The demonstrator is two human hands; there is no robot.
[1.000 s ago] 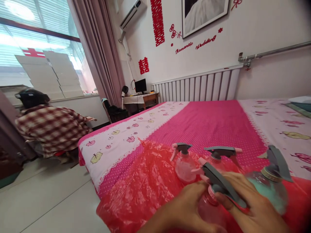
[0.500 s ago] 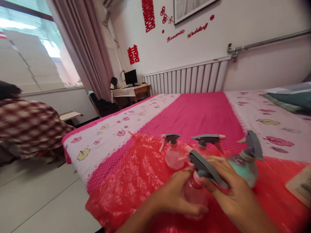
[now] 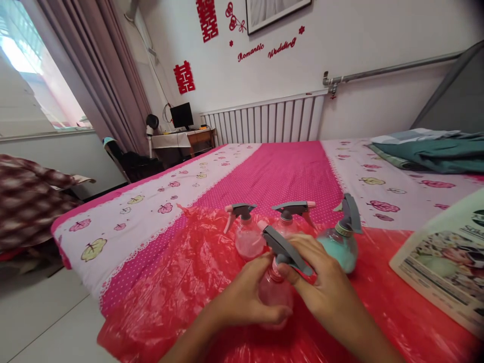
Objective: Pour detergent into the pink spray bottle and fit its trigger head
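Observation:
A pink spray bottle (image 3: 278,297) stands on the red plastic sheet (image 3: 162,297) between my hands. My left hand (image 3: 253,297) is wrapped round its body from the left. Around the grey trigger head (image 3: 285,249) at its neck, the fingers of my right hand (image 3: 313,272) are closed. Just behind stand two more pink spray bottles, one on the left (image 3: 248,239) and one in the middle (image 3: 288,224), the latter partly hidden by the held one. To the right of my right hand is a spray bottle with turquoise liquid (image 3: 342,252).
A large pale container with a printed label (image 3: 446,262) lies at the right on the sheet. The bed (image 3: 287,171) stretches back to a radiator (image 3: 264,123). Folded bedding (image 3: 423,151) rests at far right. A person in a checked garment (image 3: 30,196) is at far left.
The view has turned right, so everything sits further left and more of the labelled container shows. Both hands keep their hold on the same spray bottle.

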